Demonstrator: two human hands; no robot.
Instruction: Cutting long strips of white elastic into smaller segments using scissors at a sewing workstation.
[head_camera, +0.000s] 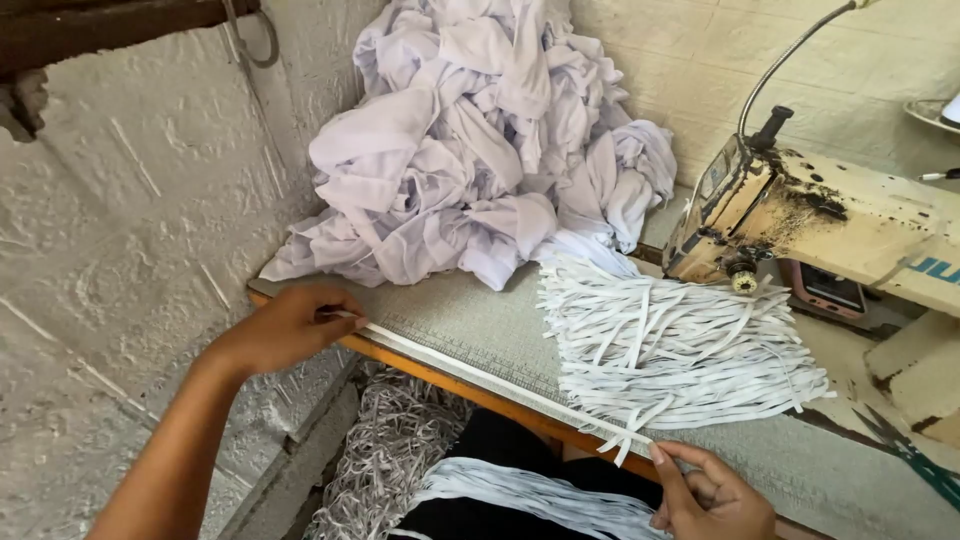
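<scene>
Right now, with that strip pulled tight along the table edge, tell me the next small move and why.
Probably lay the white strip onto the pile of cut strips. The left hand and right hand pinch its ends, stretched straight along the table edge, and the pile lies just beyond.

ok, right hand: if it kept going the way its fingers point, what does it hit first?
The right hand points up and left along the stretched white strip. First in line is likely the pile of cut white strips on the table, just beyond its fingertips; depth is unclear.
</scene>
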